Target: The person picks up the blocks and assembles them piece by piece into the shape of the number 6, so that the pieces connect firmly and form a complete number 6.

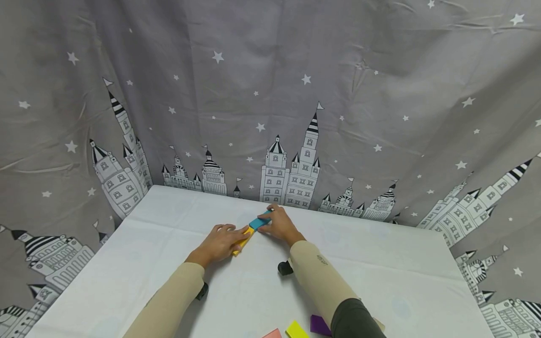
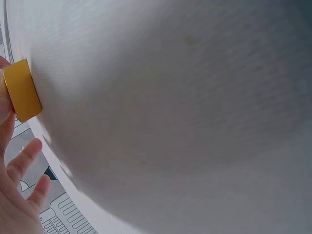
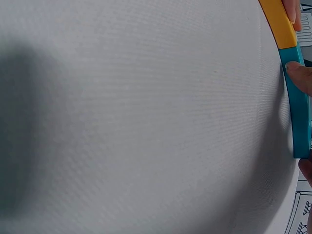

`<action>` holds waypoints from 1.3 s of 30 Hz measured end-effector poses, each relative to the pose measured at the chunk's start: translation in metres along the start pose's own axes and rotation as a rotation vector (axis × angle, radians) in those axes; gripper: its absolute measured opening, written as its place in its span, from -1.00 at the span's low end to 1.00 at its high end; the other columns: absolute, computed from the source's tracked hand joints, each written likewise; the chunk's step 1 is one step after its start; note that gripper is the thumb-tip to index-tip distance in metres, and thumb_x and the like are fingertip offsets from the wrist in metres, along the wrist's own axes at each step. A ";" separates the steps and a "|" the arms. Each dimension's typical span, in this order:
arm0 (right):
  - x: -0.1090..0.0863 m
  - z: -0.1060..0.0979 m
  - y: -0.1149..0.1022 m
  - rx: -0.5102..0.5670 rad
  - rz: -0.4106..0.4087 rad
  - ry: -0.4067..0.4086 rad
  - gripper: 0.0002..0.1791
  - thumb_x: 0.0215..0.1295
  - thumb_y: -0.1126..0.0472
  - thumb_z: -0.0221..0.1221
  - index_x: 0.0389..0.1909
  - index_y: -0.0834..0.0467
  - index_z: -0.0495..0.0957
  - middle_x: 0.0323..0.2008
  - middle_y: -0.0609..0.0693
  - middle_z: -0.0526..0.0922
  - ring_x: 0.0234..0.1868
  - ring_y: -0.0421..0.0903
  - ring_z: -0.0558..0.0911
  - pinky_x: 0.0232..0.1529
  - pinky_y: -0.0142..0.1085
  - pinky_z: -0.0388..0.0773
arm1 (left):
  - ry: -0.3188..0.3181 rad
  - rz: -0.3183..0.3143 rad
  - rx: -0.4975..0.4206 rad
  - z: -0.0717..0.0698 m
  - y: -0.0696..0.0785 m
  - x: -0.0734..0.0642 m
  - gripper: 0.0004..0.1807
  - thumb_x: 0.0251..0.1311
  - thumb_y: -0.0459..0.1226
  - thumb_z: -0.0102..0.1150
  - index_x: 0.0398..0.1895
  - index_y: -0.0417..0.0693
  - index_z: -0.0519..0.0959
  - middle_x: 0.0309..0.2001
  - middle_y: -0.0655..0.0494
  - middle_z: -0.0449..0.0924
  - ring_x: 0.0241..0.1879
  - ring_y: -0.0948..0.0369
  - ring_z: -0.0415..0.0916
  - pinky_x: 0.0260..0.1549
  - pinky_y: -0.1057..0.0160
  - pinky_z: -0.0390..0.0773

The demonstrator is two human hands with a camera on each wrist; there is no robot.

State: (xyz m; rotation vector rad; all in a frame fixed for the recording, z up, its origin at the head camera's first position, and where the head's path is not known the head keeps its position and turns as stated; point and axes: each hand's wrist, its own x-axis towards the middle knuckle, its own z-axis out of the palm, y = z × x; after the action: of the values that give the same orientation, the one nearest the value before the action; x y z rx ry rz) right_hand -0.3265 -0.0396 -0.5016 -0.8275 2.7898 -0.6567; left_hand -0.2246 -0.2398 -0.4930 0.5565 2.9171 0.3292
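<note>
Near the far side of the white table, a yellow-orange block point(image 1: 243, 245) and a teal-blue block point(image 1: 258, 223) lie end to end in a slanting line. My left hand point(image 1: 219, 243) grips the yellow-orange block between thumb and fingers; its other fingers are spread in the left wrist view, beside the block's end point(image 2: 23, 91). With thumb and fingertips, my right hand point(image 1: 281, 226) pinches the teal-blue block at its side and far end. In the right wrist view the teal block point(image 3: 296, 112) meets the yellow-orange block point(image 3: 280, 24) with their ends touching.
At the table's near edge lie a pink block point(image 1: 272, 334), a yellow block point(image 1: 297, 330) and a purple block point(image 1: 319, 325), the last partly behind my right sleeve. A grey curtain point(image 1: 270, 70) printed with castles and stars hangs behind the white table point(image 1: 380, 263).
</note>
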 end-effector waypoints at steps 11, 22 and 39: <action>-0.015 -0.014 0.013 -0.029 0.004 -0.010 -0.42 0.14 -0.12 0.34 0.19 -0.07 0.55 0.36 0.08 0.29 0.35 0.12 0.29 0.33 0.01 0.27 | -0.013 0.008 -0.016 0.003 0.010 0.008 -0.47 0.30 -0.13 0.13 0.36 0.15 0.39 0.40 0.16 0.28 0.32 -0.11 0.22 0.29 -0.20 0.13; -0.041 -0.050 0.035 0.095 0.080 0.023 -0.42 0.11 0.00 0.39 0.17 0.05 0.56 0.33 0.13 0.32 0.38 0.14 0.24 0.35 0.08 0.20 | -0.022 0.016 -0.007 0.004 0.011 0.013 -0.46 0.30 -0.14 0.14 0.36 0.16 0.38 0.40 0.16 0.28 0.32 -0.13 0.22 0.30 -0.21 0.10; -0.096 -0.073 0.039 0.181 0.015 -0.027 -0.46 0.12 0.08 0.39 0.13 0.16 0.57 0.20 0.12 0.43 0.28 0.12 0.37 0.30 0.05 0.29 | 0.017 0.019 0.007 0.000 0.000 0.006 -0.41 0.26 -0.14 0.17 0.37 0.04 0.36 0.31 -0.03 0.40 0.28 -0.20 0.25 0.25 -0.28 0.12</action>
State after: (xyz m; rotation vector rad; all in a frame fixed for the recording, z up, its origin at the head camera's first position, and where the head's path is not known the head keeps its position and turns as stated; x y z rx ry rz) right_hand -0.2847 0.0688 -0.4515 -0.7729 2.6603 -0.8727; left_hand -0.2303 -0.2376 -0.4935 0.5856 2.9319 0.3279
